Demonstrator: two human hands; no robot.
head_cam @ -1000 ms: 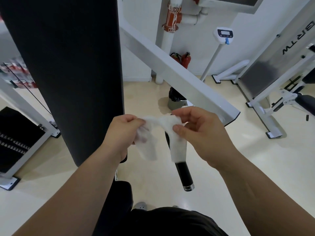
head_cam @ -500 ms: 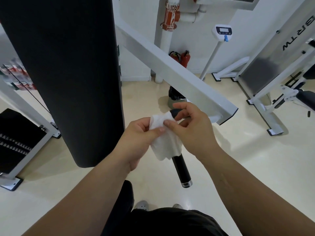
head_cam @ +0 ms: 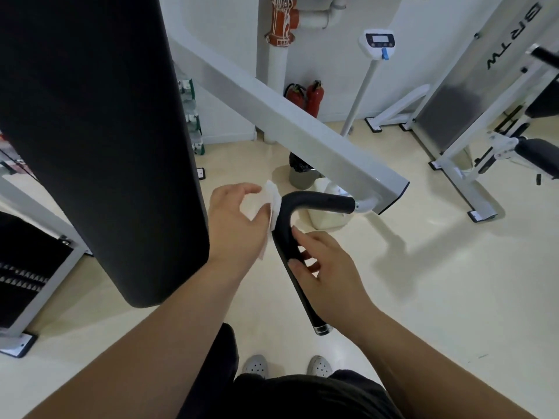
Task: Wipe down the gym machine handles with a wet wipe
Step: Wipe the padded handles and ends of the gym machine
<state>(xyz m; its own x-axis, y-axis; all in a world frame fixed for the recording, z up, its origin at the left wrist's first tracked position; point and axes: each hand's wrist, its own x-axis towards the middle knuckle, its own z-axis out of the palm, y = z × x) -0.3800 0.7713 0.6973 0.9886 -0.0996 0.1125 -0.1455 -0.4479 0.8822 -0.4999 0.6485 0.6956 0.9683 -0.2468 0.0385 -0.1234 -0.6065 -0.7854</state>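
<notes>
White crumpled wet wipe [head_cam: 270,198] sits at frame centre, pinched in our left hand [head_cam: 236,225] against the bend of the black curved machine handle [head_cam: 323,201]; just below, our right hand [head_cam: 329,273] grips the handle's straight lower shaft.

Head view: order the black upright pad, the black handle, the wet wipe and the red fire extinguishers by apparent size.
1. Black upright pad, nearest the camera.
2. Black handle.
3. Wet wipe and red fire extinguishers: alike; the wipe is partly hidden by the left hand, the extinguishers far off, so unranked.
</notes>
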